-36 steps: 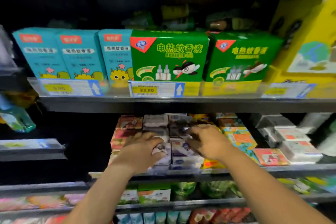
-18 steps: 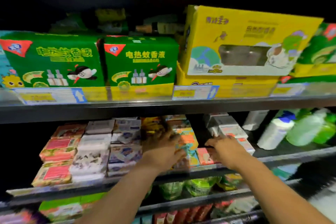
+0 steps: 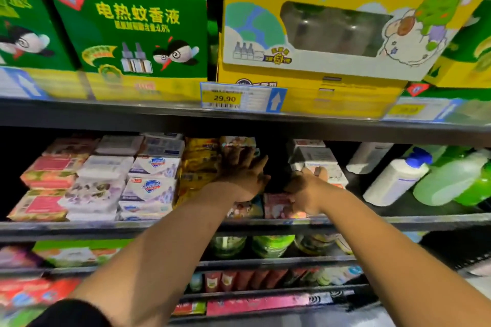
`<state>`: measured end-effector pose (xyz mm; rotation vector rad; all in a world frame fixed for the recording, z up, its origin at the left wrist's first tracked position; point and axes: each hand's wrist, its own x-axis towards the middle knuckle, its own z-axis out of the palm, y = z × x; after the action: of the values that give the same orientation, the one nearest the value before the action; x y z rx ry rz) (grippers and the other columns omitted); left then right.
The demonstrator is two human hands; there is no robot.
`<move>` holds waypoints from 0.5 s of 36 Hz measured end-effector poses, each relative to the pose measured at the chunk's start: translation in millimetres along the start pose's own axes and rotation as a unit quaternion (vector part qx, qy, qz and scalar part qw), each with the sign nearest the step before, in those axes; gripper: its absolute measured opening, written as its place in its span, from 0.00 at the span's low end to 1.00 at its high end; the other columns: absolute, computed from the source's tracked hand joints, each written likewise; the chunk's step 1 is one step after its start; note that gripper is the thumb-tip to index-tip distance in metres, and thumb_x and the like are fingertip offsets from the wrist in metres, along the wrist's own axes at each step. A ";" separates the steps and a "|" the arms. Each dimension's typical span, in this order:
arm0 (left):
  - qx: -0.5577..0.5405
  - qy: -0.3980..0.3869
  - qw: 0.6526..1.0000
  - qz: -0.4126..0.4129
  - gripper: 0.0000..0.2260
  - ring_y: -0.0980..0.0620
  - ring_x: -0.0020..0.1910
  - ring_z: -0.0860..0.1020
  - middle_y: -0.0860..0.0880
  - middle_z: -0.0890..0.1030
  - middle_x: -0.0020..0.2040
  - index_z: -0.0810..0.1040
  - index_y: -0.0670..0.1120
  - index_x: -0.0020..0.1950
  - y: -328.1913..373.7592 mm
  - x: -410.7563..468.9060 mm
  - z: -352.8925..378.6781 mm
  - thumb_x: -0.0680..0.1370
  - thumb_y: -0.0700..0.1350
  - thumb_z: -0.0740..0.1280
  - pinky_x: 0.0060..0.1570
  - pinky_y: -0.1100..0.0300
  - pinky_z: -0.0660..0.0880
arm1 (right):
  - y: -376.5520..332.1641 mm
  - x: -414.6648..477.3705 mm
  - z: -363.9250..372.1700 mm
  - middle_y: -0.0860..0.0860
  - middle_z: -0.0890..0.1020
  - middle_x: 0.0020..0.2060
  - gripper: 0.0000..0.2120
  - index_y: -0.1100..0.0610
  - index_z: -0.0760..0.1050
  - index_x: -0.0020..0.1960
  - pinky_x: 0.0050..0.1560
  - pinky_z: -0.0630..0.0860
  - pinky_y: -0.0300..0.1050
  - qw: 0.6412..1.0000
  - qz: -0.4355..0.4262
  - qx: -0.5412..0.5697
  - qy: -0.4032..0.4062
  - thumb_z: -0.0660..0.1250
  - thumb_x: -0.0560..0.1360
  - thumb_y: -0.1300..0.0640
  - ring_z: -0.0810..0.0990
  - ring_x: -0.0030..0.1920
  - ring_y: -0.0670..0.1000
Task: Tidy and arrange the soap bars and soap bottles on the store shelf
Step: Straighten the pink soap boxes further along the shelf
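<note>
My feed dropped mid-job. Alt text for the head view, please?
Both hands reach into the shelf of soap bars: left hand spread on a colourful stack, right hand at a white stack beside it. A white bottle and green bottles stand at right; a green box and a yellow box sit on the shelf above.

A dark gap, seemingly free, runs between the colourful soap stack and white soap boxes.

Single head-worn wide-angle view, facing forward — close up to the store shelf, roughly square-on
</note>
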<state>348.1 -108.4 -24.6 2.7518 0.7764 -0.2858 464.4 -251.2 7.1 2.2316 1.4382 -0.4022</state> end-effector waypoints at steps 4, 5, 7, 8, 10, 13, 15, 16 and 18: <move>-0.021 0.002 1.000 -0.006 0.29 0.42 0.78 0.32 0.53 0.35 0.81 0.36 0.60 0.79 0.9 -0.2 -0.7 0.82 0.64 0.46 0.74 0.35 0.38 | 4.6 0.2 0.0 0.56 0.73 0.63 0.28 0.51 0.70 0.70 0.71 0.54 0.65 0.998 -0.005 0.055 0.014 0.71 0.74 0.42 0.64 0.68 0.58; -0.026 0.006 1.000 -0.009 0.30 0.43 0.79 0.33 0.54 0.35 0.81 0.36 0.60 0.79 0.4 0.5 0.1 0.82 0.65 0.47 0.74 0.35 0.39 | 3.9 0.3 -0.5 0.56 0.75 0.61 0.29 0.52 0.70 0.68 0.71 0.53 0.65 0.998 -0.004 0.061 0.022 0.73 0.72 0.43 0.65 0.67 0.57; -0.032 0.006 0.999 -0.014 0.32 0.43 0.79 0.33 0.54 0.35 0.81 0.35 0.59 0.79 0.0 0.5 0.7 0.81 0.65 0.48 0.74 0.36 0.39 | 2.0 -0.5 0.5 0.55 0.78 0.56 0.26 0.54 0.70 0.62 0.71 0.53 0.63 0.996 0.002 0.078 0.050 0.75 0.70 0.46 0.70 0.64 0.56; -0.032 0.004 0.999 -0.014 0.32 0.44 0.79 0.33 0.55 0.35 0.80 0.35 0.58 0.80 0.1 0.3 0.8 0.82 0.65 0.48 0.75 0.37 0.39 | 1.6 -2.0 1.7 0.54 0.79 0.53 0.24 0.54 0.70 0.60 0.71 0.53 0.61 0.994 0.004 0.088 0.070 0.76 0.69 0.48 0.72 0.62 0.56; -0.028 0.001 1.000 -0.014 0.33 0.44 0.79 0.33 0.55 0.34 0.80 0.37 0.57 0.80 0.4 -0.5 0.3 0.82 0.65 0.48 0.75 0.37 0.39 | 3.6 -5.9 7.0 0.52 0.76 0.49 0.22 0.51 0.71 0.57 0.69 0.53 0.55 0.987 0.006 0.118 0.110 0.76 0.68 0.50 0.73 0.56 0.56; -0.036 -0.004 0.999 -0.013 0.33 0.44 0.78 0.32 0.55 0.33 0.80 0.37 0.56 0.81 -0.7 1.2 1.1 0.82 0.65 0.48 0.75 0.37 0.39 | 8.8 -15.4 15.1 0.48 0.76 0.43 0.20 0.45 0.73 0.54 0.63 0.62 0.50 0.959 0.000 0.236 0.157 0.78 0.67 0.49 0.72 0.51 0.54; -0.035 -0.002 0.999 -0.014 0.33 0.43 0.78 0.31 0.55 0.33 0.80 0.38 0.56 0.81 -1.1 2.1 2.6 0.82 0.65 0.48 0.75 0.36 0.38 | 9.3 -26.6 16.8 0.47 0.79 0.44 0.19 0.43 0.75 0.52 0.55 0.70 0.46 0.922 -0.012 0.333 0.197 0.80 0.66 0.52 0.76 0.49 0.52; -0.033 0.002 0.999 -0.014 0.33 0.43 0.77 0.31 0.55 0.33 0.80 0.38 0.56 0.81 -0.8 1.6 2.7 0.82 0.65 0.48 0.74 0.35 0.37 | 7.5 -34.0 17.1 0.47 0.79 0.46 0.20 0.43 0.75 0.52 0.50 0.71 0.41 0.902 -0.015 0.375 0.216 0.81 0.66 0.53 0.76 0.47 0.50; -0.032 0.005 0.999 -0.013 0.33 0.42 0.77 0.29 0.55 0.32 0.80 0.38 0.56 0.81 -0.2 0.4 2.6 0.82 0.65 0.48 0.74 0.35 0.36 | 0.6 -49.4 17.9 0.46 0.78 0.49 0.20 0.44 0.76 0.53 0.44 0.69 0.34 0.865 -0.011 0.431 0.257 0.81 0.67 0.56 0.76 0.47 0.44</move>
<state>348.0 -108.8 -27.2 2.6863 0.8108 -0.2491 444.5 -299.1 15.3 3.2301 1.7721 -0.5647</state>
